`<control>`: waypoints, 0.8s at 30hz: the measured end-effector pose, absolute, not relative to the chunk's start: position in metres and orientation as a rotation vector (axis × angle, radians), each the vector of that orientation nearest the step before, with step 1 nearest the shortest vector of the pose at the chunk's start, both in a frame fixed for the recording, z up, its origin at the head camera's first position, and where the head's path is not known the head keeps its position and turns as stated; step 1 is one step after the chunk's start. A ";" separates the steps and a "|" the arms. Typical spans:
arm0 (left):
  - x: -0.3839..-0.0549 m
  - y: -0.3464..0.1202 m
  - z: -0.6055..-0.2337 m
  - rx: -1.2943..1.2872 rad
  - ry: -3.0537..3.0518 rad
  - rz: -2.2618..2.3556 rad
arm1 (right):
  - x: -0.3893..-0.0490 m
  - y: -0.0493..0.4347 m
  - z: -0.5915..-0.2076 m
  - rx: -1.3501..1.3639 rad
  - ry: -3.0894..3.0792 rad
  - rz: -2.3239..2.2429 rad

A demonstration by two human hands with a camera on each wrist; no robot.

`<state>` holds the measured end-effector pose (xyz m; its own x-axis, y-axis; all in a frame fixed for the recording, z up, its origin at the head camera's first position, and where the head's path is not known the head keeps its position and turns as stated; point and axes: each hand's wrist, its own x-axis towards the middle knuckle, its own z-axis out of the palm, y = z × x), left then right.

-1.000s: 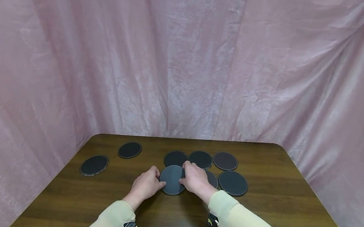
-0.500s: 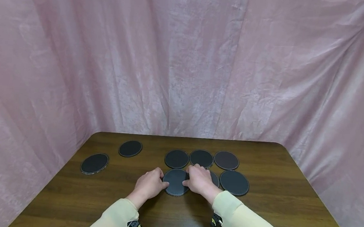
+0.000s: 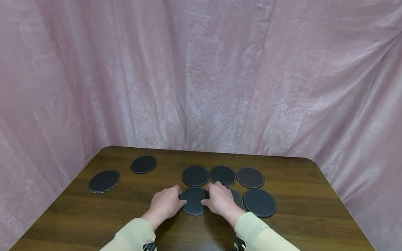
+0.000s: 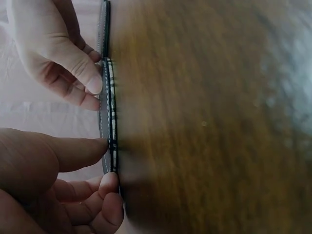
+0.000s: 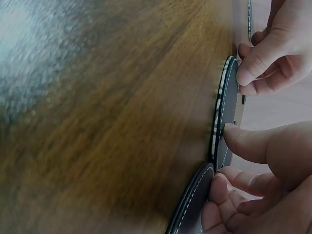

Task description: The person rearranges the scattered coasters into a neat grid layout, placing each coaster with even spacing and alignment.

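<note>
A round dark coaster with pale stitching around its rim lies low at the table's middle, between both hands. My left hand pinches its left edge, the thumb on top. On the opposite edge my right hand holds it the same way, thumb pressed on the upper face. Seen side-on in the left wrist view, the coaster shows a black-and-white patterned rim. Part of a neighbouring coaster is hidden by my right hand; the right wrist view has its stitched edge right beside the held one.
Behind the hands runs a row of coasters: left, middle and right. Another coaster ends the front row at right. Two more, one far and one nearer, lie apart on the wooden table. Pink curtain hangs behind.
Both hands have shifted the coaster slightly right and toward me, below the back row's left coaster. Its face looks darker now and it lies flatter. The hands have kept their hold.
</note>
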<state>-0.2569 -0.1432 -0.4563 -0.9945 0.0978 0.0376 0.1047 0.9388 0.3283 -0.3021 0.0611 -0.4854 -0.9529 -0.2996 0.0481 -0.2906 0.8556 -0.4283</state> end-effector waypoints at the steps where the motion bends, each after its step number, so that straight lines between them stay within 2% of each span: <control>1: -0.257 -0.143 -0.457 -0.166 -3.068 -0.507 | -0.301 0.061 -0.485 -0.492 3.016 -0.675; 8: -0.257 -0.142 -0.457 -0.187 -3.055 -0.458 | -0.281 0.060 -0.454 -0.481 2.988 -0.709; 16: -0.257 -0.143 -0.455 -0.198 -3.056 -0.462 | -0.292 0.062 -0.470 -0.520 3.010 -0.650; 21: -0.258 -0.147 -0.452 -0.191 -3.028 -0.492 | -0.290 0.061 -0.464 -0.527 3.038 -0.676; 24: -0.259 -0.150 -0.449 -0.180 -3.006 -0.482 | -0.279 0.058 -0.446 -0.515 3.064 -0.652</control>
